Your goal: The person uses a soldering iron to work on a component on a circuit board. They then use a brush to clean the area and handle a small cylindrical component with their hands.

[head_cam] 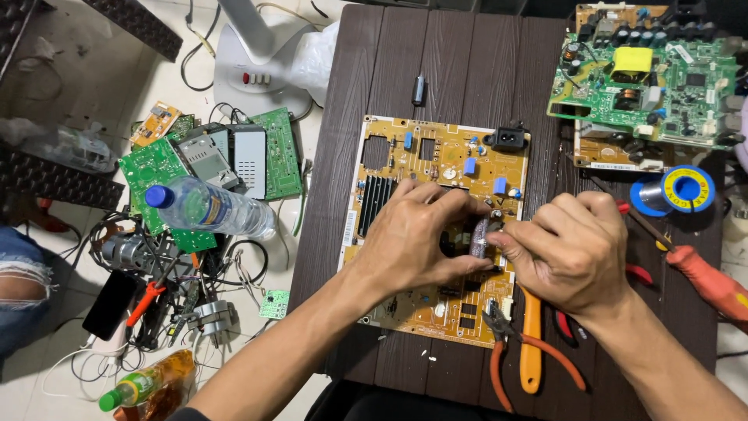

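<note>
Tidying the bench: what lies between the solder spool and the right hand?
In the head view, a red tool tip lies between the solder spool and the right hand; otherwise bare table.

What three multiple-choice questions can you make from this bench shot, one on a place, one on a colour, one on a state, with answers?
1. Where does the solder spool lie?
A. right of the yellow board
B. on the floor
C. under the bottle

2. What colour is the bottle's cap?
A. red
B. blue
C. white

3. What are both hands doing?
A. resting flat
B. holding pliers
C. pinching a small grey part

Answers: 1 A, it sits on the table's right side. 2 B, the cap shows blue. 3 C, the left hand and right hand meet on the part above the board.
</note>
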